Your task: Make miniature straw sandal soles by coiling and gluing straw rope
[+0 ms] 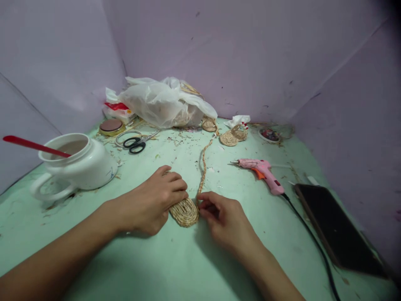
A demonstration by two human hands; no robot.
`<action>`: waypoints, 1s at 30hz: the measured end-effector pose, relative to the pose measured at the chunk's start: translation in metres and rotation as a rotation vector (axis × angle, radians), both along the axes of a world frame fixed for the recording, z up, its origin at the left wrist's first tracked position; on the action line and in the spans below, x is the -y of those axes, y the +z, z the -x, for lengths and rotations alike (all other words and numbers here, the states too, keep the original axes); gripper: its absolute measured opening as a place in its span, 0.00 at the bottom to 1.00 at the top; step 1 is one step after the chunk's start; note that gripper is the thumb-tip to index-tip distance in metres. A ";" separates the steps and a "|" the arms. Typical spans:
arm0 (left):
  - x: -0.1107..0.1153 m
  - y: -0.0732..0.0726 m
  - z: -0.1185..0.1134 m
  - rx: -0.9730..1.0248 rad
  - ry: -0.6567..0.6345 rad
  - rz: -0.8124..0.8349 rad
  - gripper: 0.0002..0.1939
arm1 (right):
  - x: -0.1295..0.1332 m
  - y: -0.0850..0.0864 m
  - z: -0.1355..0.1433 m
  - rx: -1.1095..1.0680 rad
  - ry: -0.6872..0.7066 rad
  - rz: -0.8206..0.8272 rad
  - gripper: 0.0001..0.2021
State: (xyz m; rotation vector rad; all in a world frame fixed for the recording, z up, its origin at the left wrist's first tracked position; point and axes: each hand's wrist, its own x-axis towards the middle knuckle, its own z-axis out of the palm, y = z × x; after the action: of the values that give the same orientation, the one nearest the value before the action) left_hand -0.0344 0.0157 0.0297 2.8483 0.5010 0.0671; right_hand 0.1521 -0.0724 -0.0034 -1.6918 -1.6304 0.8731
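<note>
A coiled oval of woven straw (pixel 184 212) lies on the green surface between my hands. My left hand (pixel 158 200) rests over its upper left edge, fingers bent together and holding it down. From the coil's right side a braided straw cord (pixel 204 165) runs away toward the back. My right hand (pixel 221 211) pinches the cord where it meets the coil, thumb and forefinger close together. To the right of the cord lies a pink glue gun (pixel 265 171), its nozzle pointing left.
At the left stands a white pot (pixel 90 163) with a red stick (pixel 34 146) in it. Black-handled scissors (pixel 136 144), a plastic bag (pixel 166 102) and small straw pieces (pixel 232 137) are farther back. A dark phone (pixel 338 230) lies at the right beside the gun's cable.
</note>
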 end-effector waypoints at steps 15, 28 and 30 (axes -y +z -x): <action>0.012 -0.017 -0.005 0.218 0.284 0.228 0.14 | -0.002 0.002 -0.008 -0.069 0.095 0.110 0.05; 0.021 -0.027 -0.011 0.176 0.319 0.194 0.16 | -0.002 0.003 -0.011 0.086 0.140 0.035 0.08; 0.021 -0.028 -0.010 0.190 0.314 0.204 0.16 | -0.004 0.000 -0.015 0.100 0.080 0.004 0.09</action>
State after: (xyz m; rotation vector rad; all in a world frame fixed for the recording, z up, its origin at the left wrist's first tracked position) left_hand -0.0246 -0.0049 0.0017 2.5109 0.8541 0.3206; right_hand 0.1670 -0.0685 -0.0034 -1.7070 -1.7748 0.8421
